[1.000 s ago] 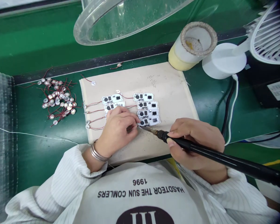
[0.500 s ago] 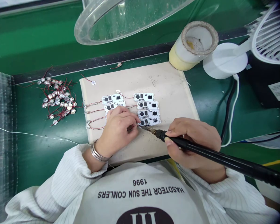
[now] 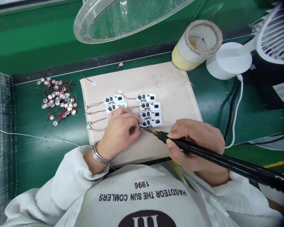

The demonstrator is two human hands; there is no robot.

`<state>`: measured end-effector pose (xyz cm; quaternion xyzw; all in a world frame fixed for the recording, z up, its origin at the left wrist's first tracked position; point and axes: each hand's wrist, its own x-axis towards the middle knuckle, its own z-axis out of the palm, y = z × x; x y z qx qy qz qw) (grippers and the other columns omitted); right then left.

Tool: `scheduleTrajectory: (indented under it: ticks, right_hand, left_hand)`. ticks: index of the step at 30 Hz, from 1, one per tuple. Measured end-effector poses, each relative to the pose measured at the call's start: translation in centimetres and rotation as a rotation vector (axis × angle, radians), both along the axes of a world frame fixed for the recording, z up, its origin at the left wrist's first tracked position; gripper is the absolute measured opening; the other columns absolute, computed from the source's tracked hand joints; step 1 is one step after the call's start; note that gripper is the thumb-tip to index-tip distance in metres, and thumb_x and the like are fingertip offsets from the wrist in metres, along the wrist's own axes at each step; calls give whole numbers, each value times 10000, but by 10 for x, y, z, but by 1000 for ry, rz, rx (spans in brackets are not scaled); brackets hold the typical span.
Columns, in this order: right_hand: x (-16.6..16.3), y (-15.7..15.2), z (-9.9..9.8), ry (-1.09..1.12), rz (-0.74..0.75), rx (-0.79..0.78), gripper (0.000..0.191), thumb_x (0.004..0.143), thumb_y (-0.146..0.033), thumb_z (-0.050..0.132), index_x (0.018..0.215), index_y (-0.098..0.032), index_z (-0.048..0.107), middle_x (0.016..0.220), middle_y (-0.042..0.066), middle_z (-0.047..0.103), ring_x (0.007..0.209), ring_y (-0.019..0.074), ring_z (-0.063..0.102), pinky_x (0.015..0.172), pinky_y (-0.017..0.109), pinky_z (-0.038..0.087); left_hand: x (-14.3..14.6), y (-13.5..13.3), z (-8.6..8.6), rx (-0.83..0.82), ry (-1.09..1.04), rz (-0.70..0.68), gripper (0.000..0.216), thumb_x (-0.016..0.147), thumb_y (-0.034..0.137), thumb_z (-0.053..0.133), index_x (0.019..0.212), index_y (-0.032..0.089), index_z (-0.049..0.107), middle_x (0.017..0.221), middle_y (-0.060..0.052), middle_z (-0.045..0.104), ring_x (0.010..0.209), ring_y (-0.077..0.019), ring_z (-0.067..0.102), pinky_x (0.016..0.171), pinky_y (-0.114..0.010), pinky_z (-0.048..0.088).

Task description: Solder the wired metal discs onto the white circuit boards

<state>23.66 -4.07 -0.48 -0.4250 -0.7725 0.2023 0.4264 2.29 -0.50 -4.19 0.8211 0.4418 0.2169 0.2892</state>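
My left hand [image 3: 119, 130] rests on a beige work mat [image 3: 175, 88], fingers pinched on a thin wire at the near edge of a small white circuit board [image 3: 152, 121]. My right hand [image 3: 198, 142] grips a black soldering iron [image 3: 203, 153], and its tip touches the same spot on that board. More white boards [image 3: 146, 105] lie in two columns just beyond my fingers, some with red wires and small metal discs [image 3: 88, 127] trailing left. What my left fingers pinch is too thin to name for certain.
A pile of metal discs with red wires [image 3: 58, 101] lies on the green bench at left. A tape roll [image 3: 196, 44], a white fan base [image 3: 228, 60] and cables [image 3: 234, 104] stand at the right. A clear dome [image 3: 123, 19] hangs at the back.
Both hands stay nearly still at the board. The soldering iron has shifted very slightly left and up; the view has tilted a little.
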Motion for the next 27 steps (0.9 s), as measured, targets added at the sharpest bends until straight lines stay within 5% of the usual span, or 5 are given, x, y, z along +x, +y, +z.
scheduleTrajectory:
  ticks: [27]
  right_hand:
    - [4,-1,4,48,-34,49,213,699,-74,608,842,-227,570,601,-19,590,506,154,585,452,298,507]
  left_hand:
    - [-2,-2,4,47,12,-27,153,819,90,621,712,196,646,965,-7,760,983,-254,573,919,-487,445]
